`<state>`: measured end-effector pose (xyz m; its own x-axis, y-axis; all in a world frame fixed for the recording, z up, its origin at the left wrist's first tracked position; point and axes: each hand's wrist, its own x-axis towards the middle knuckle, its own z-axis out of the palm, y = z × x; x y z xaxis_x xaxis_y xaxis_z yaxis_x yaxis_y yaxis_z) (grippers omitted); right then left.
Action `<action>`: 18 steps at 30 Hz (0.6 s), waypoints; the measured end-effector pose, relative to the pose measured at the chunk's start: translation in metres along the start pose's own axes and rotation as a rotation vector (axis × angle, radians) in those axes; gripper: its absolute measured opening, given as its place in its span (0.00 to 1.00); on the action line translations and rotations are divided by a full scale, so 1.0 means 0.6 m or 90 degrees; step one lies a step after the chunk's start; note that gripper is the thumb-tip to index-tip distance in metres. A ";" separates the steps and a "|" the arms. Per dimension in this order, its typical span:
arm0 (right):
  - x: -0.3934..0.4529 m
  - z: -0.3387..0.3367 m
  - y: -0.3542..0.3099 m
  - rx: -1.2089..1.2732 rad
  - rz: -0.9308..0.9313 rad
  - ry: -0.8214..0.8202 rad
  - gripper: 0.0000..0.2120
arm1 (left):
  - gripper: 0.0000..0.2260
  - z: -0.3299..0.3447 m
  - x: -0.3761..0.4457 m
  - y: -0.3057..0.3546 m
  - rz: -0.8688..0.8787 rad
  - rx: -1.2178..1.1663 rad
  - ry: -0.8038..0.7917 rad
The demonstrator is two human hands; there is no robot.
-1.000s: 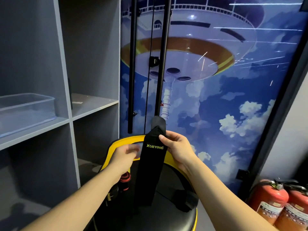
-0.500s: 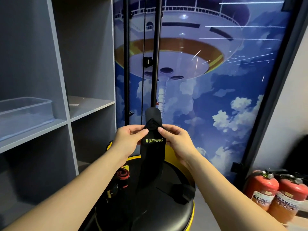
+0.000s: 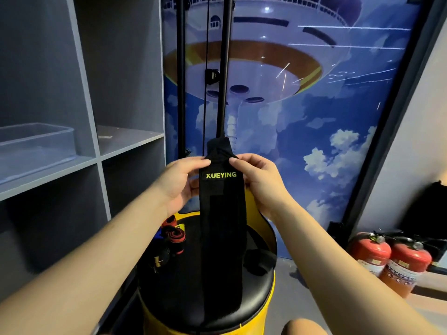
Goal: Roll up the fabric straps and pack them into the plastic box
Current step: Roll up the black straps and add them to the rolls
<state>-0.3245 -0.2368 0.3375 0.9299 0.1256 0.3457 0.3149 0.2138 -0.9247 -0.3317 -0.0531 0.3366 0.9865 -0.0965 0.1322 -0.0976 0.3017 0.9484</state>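
1. Head view: open air lay between the raised hands and the shelf [image 3: 135,147] at left; the black stool [image 3: 208,298] stood below them.
2. One clear plastic box [image 3: 36,148] sat on the left shelf, several rolled straps [image 3: 173,238] lay on the stool, and two fire extinguishers [image 3: 389,259] stood at right.
3. The left hand [image 3: 180,182] and right hand [image 3: 262,180] each pinched an edge of one black fabric strap [image 3: 221,228] near its top, fingers curled, the rest hanging onto the stool.

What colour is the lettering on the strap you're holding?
Yellow-green "XUEYING" lettering on the black strap, clearest in the head view.
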 end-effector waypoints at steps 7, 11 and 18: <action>0.029 -0.019 0.173 -0.072 0.120 0.026 0.04 | 0.11 -0.063 0.051 -0.140 -0.089 0.083 0.107; 0.055 -0.030 0.251 -0.081 0.184 0.041 0.03 | 0.07 -0.091 0.089 -0.211 -0.145 0.071 0.137; 0.115 -0.041 0.330 -0.061 0.213 0.061 0.03 | 0.15 -0.125 0.165 -0.277 -0.143 0.082 0.192</action>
<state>-0.1934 -0.2096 0.1745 0.9966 0.0815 0.0087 0.0019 0.0834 -0.9965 -0.2081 -0.0416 0.1705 0.9775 0.1422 -0.1559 0.1290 0.1822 0.9748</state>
